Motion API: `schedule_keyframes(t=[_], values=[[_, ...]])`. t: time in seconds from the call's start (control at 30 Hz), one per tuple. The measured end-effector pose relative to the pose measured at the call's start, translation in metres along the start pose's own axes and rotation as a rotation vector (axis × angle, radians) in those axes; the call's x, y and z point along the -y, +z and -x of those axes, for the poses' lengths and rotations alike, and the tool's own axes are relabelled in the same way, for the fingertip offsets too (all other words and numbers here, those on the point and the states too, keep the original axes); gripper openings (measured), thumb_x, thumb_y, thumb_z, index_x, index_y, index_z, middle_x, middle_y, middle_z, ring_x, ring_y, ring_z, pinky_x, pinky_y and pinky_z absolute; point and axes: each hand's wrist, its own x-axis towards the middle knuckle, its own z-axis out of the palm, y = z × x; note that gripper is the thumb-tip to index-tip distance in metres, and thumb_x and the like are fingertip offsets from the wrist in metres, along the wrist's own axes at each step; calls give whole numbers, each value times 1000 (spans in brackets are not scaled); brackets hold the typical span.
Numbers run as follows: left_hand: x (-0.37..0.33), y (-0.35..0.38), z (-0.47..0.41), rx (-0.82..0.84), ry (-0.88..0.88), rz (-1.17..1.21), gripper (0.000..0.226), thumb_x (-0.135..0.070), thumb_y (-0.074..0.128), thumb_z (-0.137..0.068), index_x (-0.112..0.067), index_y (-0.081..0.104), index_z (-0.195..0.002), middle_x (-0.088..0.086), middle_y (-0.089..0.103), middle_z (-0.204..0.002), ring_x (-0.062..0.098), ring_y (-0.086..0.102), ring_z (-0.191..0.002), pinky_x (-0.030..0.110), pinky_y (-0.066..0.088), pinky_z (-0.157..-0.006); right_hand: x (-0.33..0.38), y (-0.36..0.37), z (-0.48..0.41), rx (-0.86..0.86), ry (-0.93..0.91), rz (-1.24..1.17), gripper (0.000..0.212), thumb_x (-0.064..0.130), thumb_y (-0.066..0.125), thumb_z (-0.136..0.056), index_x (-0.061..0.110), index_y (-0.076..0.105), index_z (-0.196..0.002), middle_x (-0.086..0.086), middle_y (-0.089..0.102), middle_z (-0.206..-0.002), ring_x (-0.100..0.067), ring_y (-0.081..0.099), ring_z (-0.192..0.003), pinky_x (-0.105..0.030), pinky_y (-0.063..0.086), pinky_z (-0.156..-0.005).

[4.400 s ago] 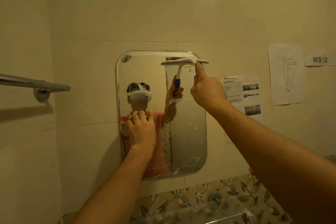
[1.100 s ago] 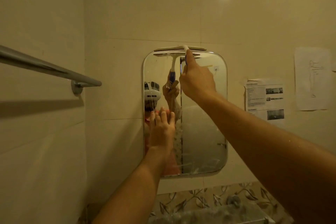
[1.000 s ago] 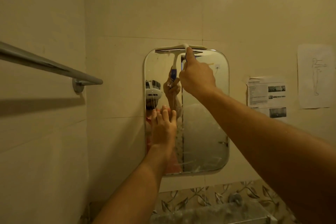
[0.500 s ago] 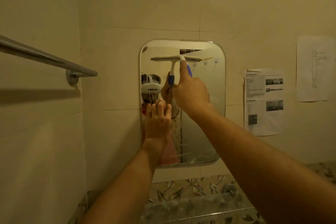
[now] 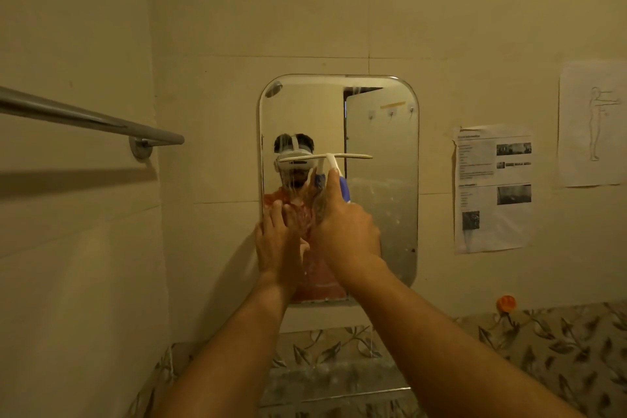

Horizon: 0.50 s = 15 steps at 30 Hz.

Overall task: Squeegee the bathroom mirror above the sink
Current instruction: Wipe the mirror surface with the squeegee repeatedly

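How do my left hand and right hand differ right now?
The left hand lies flat, fingers straight, against the mirror at its left edge; the right hand is curled round the squeegee handle. The left hand holds nothing; the right hand holds it level across the glass. Both reach up to the mirror.

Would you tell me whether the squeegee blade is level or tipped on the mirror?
Roughly level: the squeegee holds its blade horizontal across the mirror, handle gripped by the right hand.
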Motion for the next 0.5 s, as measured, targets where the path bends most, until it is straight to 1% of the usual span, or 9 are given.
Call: schedule_keyframes(t=[0.1,0.17,0.23,0.3,0.33,0.4,0.43,0.47,0.5], values=[[7,-4,-3,100,31,-41,92,-41,78,-79,-11,31,-152,17,37,-152,33,44,-135,43,44,-107,-2,4,11,4,1,-11,83,24,49,-105,36,-13,-159,-9,57,-94,-13,53,-63,-29,49,-52],[15,-10,-2,187,85,-81,102,-42,78,-80,-11,19,-157,17,23,-161,33,31,-144,43,37,-114,0,1,17,12,0,-10,80,24,46,-106,35,-11,-159,-7,55,-89,-11,48,-59,-28,46,-51],[20,-18,-1,248,125,-93,102,-37,76,-83,-11,13,-159,17,15,-163,34,24,-147,43,34,-116,5,-12,16,28,7,-45,71,24,40,-107,37,-5,-159,-4,52,-80,-12,48,-57,-26,38,-45],[22,-22,0,250,126,-47,95,-31,73,-86,-7,16,-157,18,14,-163,36,26,-145,44,36,-113,13,-26,8,-14,-25,-114,57,28,34,-108,41,8,-158,-5,54,-73,-15,50,-54,-27,34,-41],[22,-21,1,224,144,-72,94,-32,72,-86,-5,17,-157,18,15,-163,36,27,-145,44,39,-110,17,-34,2,-52,-51,-156,52,30,31,-108,41,15,-156,-6,56,-71,-16,50,-53,-29,35,-42],[23,-14,1,167,178,-166,92,-35,73,-85,-4,22,-156,20,19,-161,35,30,-143,40,44,-105,27,-45,-14,-113,-94,-226,51,29,29,-108,39,18,-156,-6,55,-70,-18,50,-54,-33,39,-45],[24,-11,1,137,170,-175,90,-32,76,-84,-4,27,-155,21,23,-159,36,33,-140,38,47,-101,33,-49,-25,-128,-107,-230,51,27,28,-107,37,18,-157,-6,55,-71,-19,50,-55,-33,38,-46],[25,-8,-1,126,164,-177,91,-30,79,-82,-5,30,-154,21,25,-157,36,34,-139,38,48,-100,40,-55,-35,-133,-110,-224,52,26,28,-107,36,18,-157,-6,54,-71,-19,50,-57,-33,38,-48],[25,-8,-1,140,170,-186,94,-30,80,-81,-6,28,-155,21,23,-158,37,32,-140,39,47,-103,47,-59,-46,-136,-103,-219,53,25,27,-107,35,17,-158,-5,53,-72,-18,50,-58,-33,38,-49]])
